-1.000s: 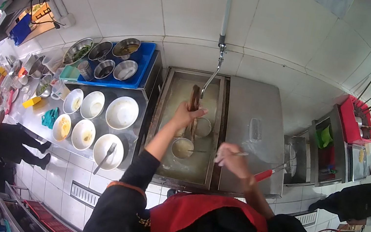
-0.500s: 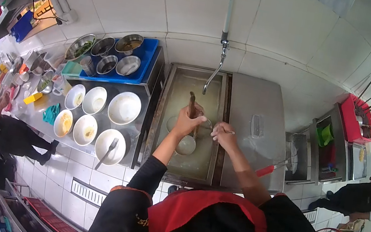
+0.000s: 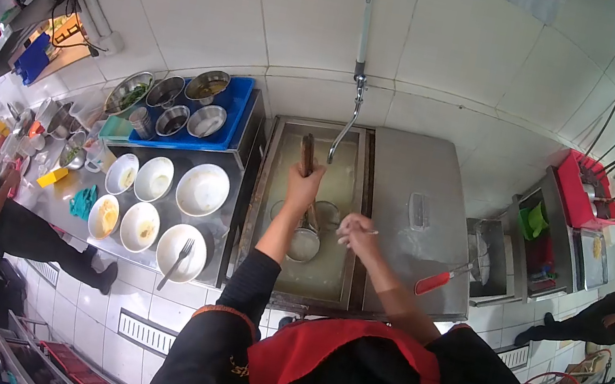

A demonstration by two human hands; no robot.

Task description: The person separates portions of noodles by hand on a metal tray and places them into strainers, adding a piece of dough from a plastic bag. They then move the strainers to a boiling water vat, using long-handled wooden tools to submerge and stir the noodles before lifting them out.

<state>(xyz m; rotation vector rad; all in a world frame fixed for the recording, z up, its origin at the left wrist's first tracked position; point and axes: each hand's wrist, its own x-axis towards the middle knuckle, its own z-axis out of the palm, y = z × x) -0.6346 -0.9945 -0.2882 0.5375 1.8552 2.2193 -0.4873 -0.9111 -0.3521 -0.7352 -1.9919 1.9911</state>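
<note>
My left hand (image 3: 304,185) is wrapped round a wooden-handled strainer (image 3: 304,246), its round basket hanging low in the vat (image 3: 360,201) of cloudy liquid. The handle (image 3: 308,147) sticks up past my fingers. Another round strainer (image 3: 327,213) sits in the vat between my hands, and a third one is partly hidden behind my left wrist. Over the vat's right rim, my right hand (image 3: 357,235) is closed on a thin pale stick-like utensil (image 3: 372,231), whose kind I cannot make out.
A tap (image 3: 346,129) hangs over the vat. Right of it are a steel lid (image 3: 407,185) and a red-handled utensil (image 3: 432,283). Several white bowls (image 3: 202,190), one with a fork (image 3: 177,264), and a blue tray (image 3: 236,109) stand left. Co-workers stand at far left (image 3: 29,232) and far right (image 3: 600,305).
My left hand has turned and now grips the handle from above, with the strainer lower in view. My right hand has shifted slightly left and down. The whole view has tilted a little.
</note>
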